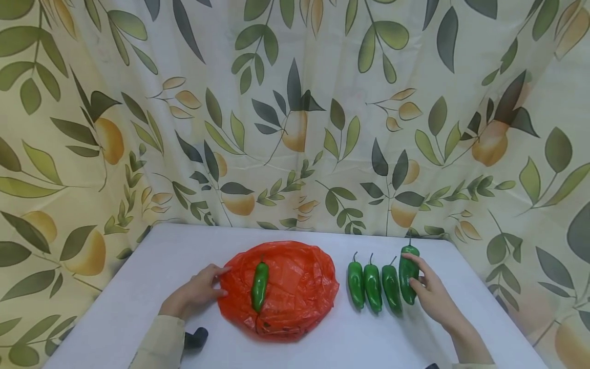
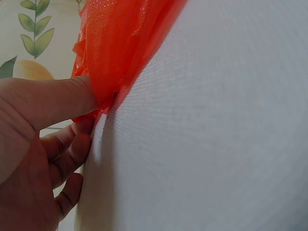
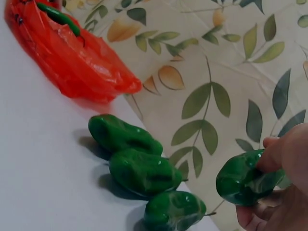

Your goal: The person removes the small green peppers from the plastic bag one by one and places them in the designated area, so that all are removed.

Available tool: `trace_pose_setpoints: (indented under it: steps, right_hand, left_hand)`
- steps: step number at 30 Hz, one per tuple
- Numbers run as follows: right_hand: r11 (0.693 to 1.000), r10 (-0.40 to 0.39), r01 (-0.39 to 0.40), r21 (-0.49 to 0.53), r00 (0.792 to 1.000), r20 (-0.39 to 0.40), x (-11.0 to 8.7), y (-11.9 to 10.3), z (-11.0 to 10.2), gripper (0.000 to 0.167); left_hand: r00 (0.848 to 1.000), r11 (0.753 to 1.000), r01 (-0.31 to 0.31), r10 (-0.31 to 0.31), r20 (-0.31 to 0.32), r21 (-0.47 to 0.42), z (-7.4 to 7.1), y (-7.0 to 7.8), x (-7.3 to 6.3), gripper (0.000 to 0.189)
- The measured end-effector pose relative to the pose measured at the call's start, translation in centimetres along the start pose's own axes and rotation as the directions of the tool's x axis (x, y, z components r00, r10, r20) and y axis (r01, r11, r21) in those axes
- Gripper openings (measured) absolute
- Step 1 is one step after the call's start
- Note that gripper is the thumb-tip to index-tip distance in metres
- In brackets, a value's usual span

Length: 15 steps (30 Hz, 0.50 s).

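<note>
A red plastic bag [image 1: 299, 287] lies spread on the white table, with one green pepper [image 1: 260, 287] on its left part. My left hand [image 1: 195, 292] pinches the bag's left edge between thumb and fingers, as the left wrist view shows up close at the thumb [image 2: 62, 98]. To the right of the bag, my right hand [image 1: 430, 289] grips another green pepper [image 1: 408, 274], stem upward; the right wrist view shows this pepper [image 3: 243, 178] apart from the others. Beside it, three more green peppers [image 1: 372, 287] lie in a row on the table.
The white table [image 1: 322, 353] ends at the back against a curtain [image 1: 295, 179] printed with leaves and fruit. A black object [image 1: 197, 339] shows near my left wrist, partly behind the sleeve [image 1: 159, 343].
</note>
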State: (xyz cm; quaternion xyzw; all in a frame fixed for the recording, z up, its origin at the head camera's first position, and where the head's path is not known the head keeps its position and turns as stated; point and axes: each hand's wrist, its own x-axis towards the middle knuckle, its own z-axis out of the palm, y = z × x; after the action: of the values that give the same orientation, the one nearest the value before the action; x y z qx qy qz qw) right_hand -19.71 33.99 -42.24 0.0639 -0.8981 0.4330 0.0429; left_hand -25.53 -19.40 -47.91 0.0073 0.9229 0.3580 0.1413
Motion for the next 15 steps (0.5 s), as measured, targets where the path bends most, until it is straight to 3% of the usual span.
trace_pose_setpoints:
  steps: [6,15]
  right_hand:
    - [0.999,0.041,-0.041,-0.016,0.999,-0.018,0.0,1.1,-0.4,0.048]
    - [0.993,0.094,-0.096,-0.066,0.995,-0.021,0.3,2.3,-0.6,0.051]
  left_hand:
    - [1.000,1.000,-0.014,0.014,0.007,0.004,0.0,-0.2,0.3,0.066]
    - [1.000,1.000,-0.009,0.009,0.006,0.006,0.0,-0.2,0.3,0.065]
